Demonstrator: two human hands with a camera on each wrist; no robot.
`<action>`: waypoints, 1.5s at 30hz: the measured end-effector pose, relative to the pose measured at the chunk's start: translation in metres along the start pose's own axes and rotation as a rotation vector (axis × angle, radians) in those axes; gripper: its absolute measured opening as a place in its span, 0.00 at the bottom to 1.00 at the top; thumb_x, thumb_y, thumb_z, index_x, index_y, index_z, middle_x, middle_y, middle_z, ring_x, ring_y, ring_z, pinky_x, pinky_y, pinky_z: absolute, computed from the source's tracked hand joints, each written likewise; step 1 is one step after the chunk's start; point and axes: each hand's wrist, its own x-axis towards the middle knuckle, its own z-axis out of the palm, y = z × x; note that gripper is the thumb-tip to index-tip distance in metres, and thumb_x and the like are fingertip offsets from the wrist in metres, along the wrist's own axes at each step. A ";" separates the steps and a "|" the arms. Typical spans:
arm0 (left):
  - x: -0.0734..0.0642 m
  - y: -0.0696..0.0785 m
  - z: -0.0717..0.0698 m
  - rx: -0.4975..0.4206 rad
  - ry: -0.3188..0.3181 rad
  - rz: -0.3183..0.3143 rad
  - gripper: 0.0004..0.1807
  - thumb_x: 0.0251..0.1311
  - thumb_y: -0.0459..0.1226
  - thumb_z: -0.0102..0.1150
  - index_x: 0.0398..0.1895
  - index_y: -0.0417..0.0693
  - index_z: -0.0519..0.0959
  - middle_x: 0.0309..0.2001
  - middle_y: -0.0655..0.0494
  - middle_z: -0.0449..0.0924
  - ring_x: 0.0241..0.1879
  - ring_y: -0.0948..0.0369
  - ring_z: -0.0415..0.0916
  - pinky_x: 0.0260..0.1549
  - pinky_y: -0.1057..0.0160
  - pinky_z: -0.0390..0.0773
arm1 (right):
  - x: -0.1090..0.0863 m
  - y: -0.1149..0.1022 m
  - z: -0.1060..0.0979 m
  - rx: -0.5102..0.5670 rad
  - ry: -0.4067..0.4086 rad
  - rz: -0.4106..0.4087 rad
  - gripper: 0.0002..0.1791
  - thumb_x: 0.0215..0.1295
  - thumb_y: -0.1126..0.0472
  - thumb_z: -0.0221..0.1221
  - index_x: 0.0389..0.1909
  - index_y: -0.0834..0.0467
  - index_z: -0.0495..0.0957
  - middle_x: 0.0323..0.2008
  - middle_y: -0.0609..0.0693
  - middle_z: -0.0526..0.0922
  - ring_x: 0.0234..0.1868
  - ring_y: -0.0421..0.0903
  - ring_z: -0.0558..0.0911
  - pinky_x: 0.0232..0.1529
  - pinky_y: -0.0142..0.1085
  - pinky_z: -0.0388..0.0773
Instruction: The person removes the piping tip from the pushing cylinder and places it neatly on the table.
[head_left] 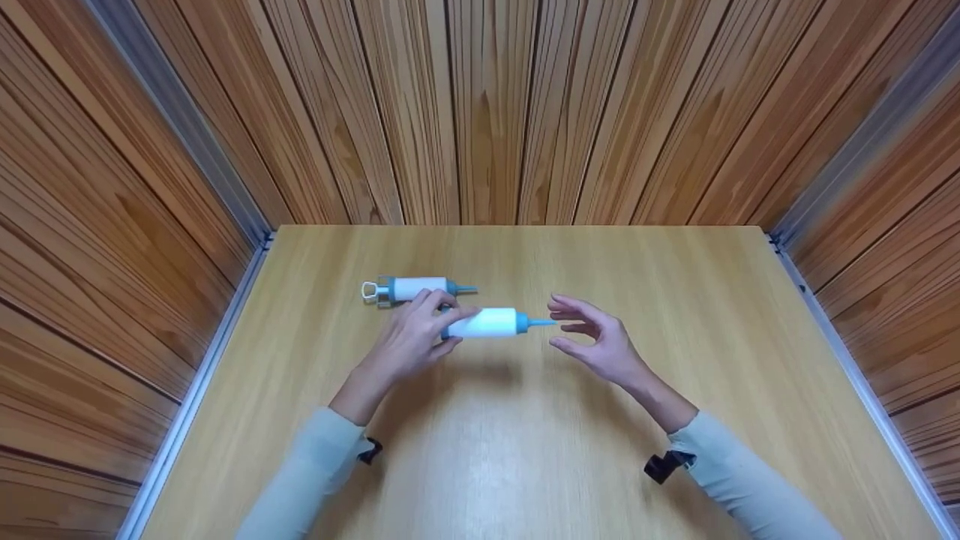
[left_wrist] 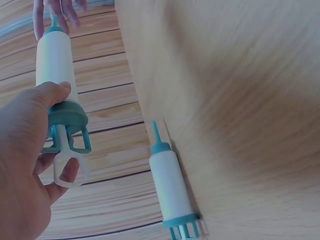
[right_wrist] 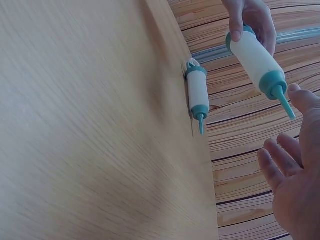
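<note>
My left hand [head_left: 411,337] grips a white syringe [head_left: 491,322] by its teal collar end, holding it above the table with the nozzle pointing right. In the left wrist view, the thumb [left_wrist: 59,92] lies on the barrel just above the collar, and a pale loop handle [left_wrist: 70,170] sticks out below. My right hand [head_left: 596,341] has its fingers spread and bent a little around the air by the teal nozzle tip [right_wrist: 286,102], holding nothing. Behind the left hand, a second syringe [head_left: 420,288] of the same kind lies on the table, its loop handle to the left.
The wooden table [head_left: 480,465] has metal rails [head_left: 196,382] along its sides. Plank-patterned walls [head_left: 487,112] stand at the back and both sides. Dark wrist-worn devices [head_left: 664,466] show at the sleeves.
</note>
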 end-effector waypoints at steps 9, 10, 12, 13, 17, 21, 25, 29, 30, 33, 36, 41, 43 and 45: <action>0.006 0.013 -0.004 0.004 -0.021 0.025 0.28 0.69 0.43 0.80 0.72 0.64 0.86 0.62 0.49 0.85 0.56 0.49 0.82 0.54 0.50 0.91 | 0.000 -0.004 0.003 0.022 -0.017 -0.022 0.31 0.67 0.75 0.73 0.72 0.69 0.80 0.64 0.69 0.89 0.64 0.35 0.89 0.63 0.27 0.87; 0.007 0.014 -0.004 0.005 -0.028 0.023 0.28 0.70 0.43 0.79 0.72 0.64 0.86 0.62 0.49 0.85 0.56 0.49 0.82 0.54 0.50 0.91 | 0.000 -0.005 0.004 0.027 -0.022 -0.024 0.31 0.68 0.75 0.73 0.71 0.70 0.80 0.63 0.69 0.90 0.64 0.34 0.89 0.64 0.27 0.87; 0.008 0.015 -0.004 0.008 -0.040 0.022 0.28 0.71 0.43 0.79 0.73 0.65 0.85 0.62 0.49 0.85 0.56 0.50 0.82 0.53 0.50 0.90 | 0.000 -0.005 0.005 0.034 -0.033 -0.024 0.30 0.68 0.76 0.73 0.71 0.70 0.80 0.63 0.69 0.90 0.63 0.31 0.89 0.64 0.27 0.87; 0.009 0.016 -0.004 0.009 -0.047 0.019 0.29 0.71 0.43 0.78 0.74 0.65 0.85 0.63 0.49 0.85 0.56 0.50 0.82 0.53 0.50 0.90 | -0.001 -0.005 0.006 0.037 -0.039 -0.023 0.30 0.68 0.75 0.73 0.71 0.70 0.80 0.63 0.69 0.90 0.63 0.30 0.89 0.65 0.27 0.86; 0.009 0.018 -0.002 -0.002 -0.069 0.012 0.29 0.71 0.44 0.78 0.74 0.66 0.84 0.64 0.49 0.84 0.57 0.49 0.81 0.54 0.50 0.89 | -0.002 -0.007 0.007 0.033 -0.054 -0.021 0.31 0.69 0.74 0.73 0.72 0.69 0.80 0.64 0.67 0.90 0.63 0.29 0.88 0.66 0.26 0.85; 0.009 0.020 -0.001 -0.024 -0.068 0.019 0.29 0.71 0.43 0.78 0.74 0.66 0.84 0.64 0.49 0.84 0.57 0.49 0.81 0.54 0.50 0.88 | -0.003 -0.009 0.008 0.027 -0.050 -0.020 0.31 0.68 0.74 0.73 0.72 0.68 0.80 0.64 0.67 0.90 0.62 0.29 0.88 0.66 0.26 0.85; 0.010 0.022 -0.002 -0.028 -0.063 0.029 0.29 0.72 0.43 0.78 0.75 0.67 0.83 0.64 0.49 0.84 0.58 0.49 0.80 0.54 0.50 0.88 | -0.003 -0.010 0.009 0.034 -0.033 -0.027 0.29 0.68 0.76 0.73 0.70 0.68 0.82 0.62 0.69 0.90 0.60 0.29 0.88 0.65 0.25 0.85; 0.012 0.024 -0.002 -0.022 -0.049 0.045 0.29 0.71 0.43 0.78 0.74 0.67 0.83 0.64 0.49 0.84 0.58 0.50 0.80 0.55 0.50 0.89 | -0.003 -0.010 0.010 0.031 -0.019 -0.032 0.26 0.68 0.76 0.73 0.66 0.69 0.84 0.61 0.69 0.90 0.58 0.29 0.88 0.64 0.26 0.86; 0.012 0.024 -0.001 -0.020 -0.045 0.049 0.30 0.71 0.42 0.78 0.74 0.67 0.83 0.64 0.49 0.84 0.58 0.50 0.80 0.55 0.50 0.89 | -0.003 -0.010 0.010 0.026 -0.019 -0.032 0.25 0.68 0.76 0.72 0.65 0.69 0.85 0.60 0.69 0.91 0.58 0.29 0.88 0.63 0.27 0.87; 0.011 0.025 0.000 -0.016 -0.035 0.063 0.30 0.71 0.42 0.78 0.74 0.67 0.83 0.63 0.50 0.84 0.57 0.50 0.80 0.54 0.51 0.88 | -0.004 -0.010 0.011 0.012 -0.016 -0.037 0.22 0.68 0.75 0.72 0.63 0.67 0.87 0.57 0.67 0.91 0.57 0.30 0.88 0.62 0.29 0.88; 0.010 0.024 0.000 -0.012 -0.030 0.078 0.29 0.73 0.43 0.77 0.75 0.67 0.83 0.63 0.50 0.84 0.57 0.51 0.80 0.53 0.53 0.88 | -0.004 -0.009 0.012 0.006 -0.019 -0.053 0.21 0.69 0.75 0.72 0.61 0.66 0.88 0.56 0.67 0.92 0.56 0.31 0.88 0.62 0.28 0.88; 0.008 0.023 -0.001 0.008 -0.007 0.114 0.29 0.72 0.43 0.77 0.74 0.66 0.83 0.62 0.51 0.84 0.55 0.52 0.81 0.49 0.56 0.88 | -0.005 -0.009 0.012 0.004 -0.027 -0.051 0.20 0.69 0.75 0.72 0.61 0.66 0.88 0.56 0.67 0.92 0.56 0.30 0.88 0.60 0.24 0.86; 0.007 0.023 -0.002 0.010 -0.001 0.123 0.29 0.71 0.43 0.78 0.74 0.66 0.83 0.61 0.51 0.84 0.54 0.52 0.82 0.48 0.56 0.88 | -0.005 -0.009 0.012 0.004 -0.028 -0.038 0.20 0.69 0.74 0.72 0.61 0.66 0.88 0.57 0.67 0.92 0.56 0.30 0.88 0.60 0.23 0.86; 0.007 0.024 -0.002 0.005 0.002 0.127 0.30 0.71 0.43 0.78 0.75 0.66 0.83 0.61 0.50 0.85 0.53 0.51 0.83 0.47 0.56 0.88 | -0.006 -0.010 0.011 0.006 -0.029 -0.028 0.20 0.70 0.74 0.72 0.61 0.66 0.87 0.57 0.67 0.92 0.56 0.31 0.88 0.61 0.23 0.85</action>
